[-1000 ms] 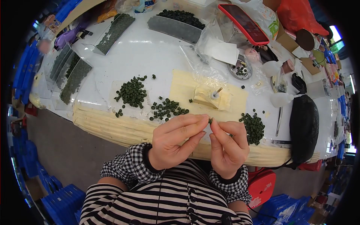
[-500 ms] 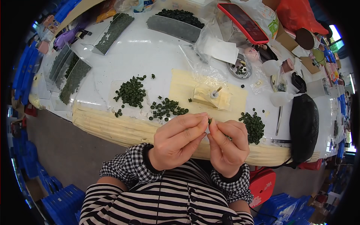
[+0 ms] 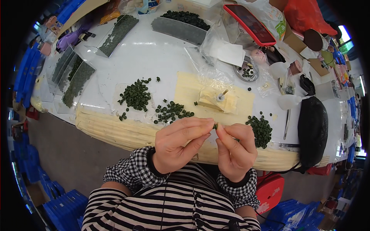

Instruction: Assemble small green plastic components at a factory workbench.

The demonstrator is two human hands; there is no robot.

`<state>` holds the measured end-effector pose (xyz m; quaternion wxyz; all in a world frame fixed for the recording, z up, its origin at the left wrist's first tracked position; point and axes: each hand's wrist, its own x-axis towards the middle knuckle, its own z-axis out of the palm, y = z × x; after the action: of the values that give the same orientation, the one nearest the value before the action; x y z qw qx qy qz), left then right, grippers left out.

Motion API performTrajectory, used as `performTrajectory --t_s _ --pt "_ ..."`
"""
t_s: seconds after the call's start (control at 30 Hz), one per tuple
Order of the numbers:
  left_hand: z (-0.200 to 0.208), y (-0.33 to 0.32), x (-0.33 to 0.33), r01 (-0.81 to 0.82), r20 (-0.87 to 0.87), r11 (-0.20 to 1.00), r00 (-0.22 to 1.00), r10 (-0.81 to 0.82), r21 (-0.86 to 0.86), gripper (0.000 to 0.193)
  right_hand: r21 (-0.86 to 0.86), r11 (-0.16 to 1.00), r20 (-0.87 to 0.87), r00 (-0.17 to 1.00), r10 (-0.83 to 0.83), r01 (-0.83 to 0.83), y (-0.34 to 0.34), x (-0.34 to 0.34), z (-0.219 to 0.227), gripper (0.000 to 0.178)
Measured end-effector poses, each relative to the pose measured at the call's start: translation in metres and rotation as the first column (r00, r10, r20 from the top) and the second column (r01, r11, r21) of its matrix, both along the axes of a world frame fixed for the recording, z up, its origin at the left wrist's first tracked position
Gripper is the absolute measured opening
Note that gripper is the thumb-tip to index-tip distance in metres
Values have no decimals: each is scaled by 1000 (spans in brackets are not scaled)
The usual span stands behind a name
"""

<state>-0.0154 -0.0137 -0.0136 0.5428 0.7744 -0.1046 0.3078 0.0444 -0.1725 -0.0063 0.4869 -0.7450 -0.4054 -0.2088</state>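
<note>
Between the fingertips of both hands is a small round dark green piece (image 3: 215,126), over the near edge of the table. My left hand (image 3: 180,143) pinches it from the left with thumb and forefinger. From the right, the thumb and forefinger of my right hand (image 3: 236,148) close on the same piece. Just beyond my hands a cream block (image 3: 217,101) with a short upright peg sits on a yellow sheet (image 3: 185,86). Loose green pieces lie in a pile (image 3: 135,95) at the left, a smaller pile (image 3: 173,111) nearer my left hand, and another pile (image 3: 260,131) beside my right hand.
Clear trays of green pieces (image 3: 181,29) stand at the back and left. A red-cased phone (image 3: 250,25) leans at the back right. Tweezers (image 3: 287,124) and a black pouch (image 3: 313,131) lie at the right. A padded cream edge (image 3: 115,127) runs along the table's front.
My left fingers have shifted slightly left, and more of the green piece shows between the fingertips. The piles and the block have stayed put.
</note>
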Motion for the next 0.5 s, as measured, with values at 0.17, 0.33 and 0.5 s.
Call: performTrajectory --t_s 0.17,0.33,0.5 --pt "-1 1 -1 18 -23 995 1000 -21 -99 24 10 1000 8 1000 22 -22 1 -1 -1 38" --pt "-2 0 -2 17 -20 994 1000 -19 -110 24 8 1000 -3 1000 16 -16 1 -4 -1 38" --pt "-2 -1 -2 -3 -5 996 1000 3 -87 24 12 1000 4 1000 15 -15 2 -4 -1 37"
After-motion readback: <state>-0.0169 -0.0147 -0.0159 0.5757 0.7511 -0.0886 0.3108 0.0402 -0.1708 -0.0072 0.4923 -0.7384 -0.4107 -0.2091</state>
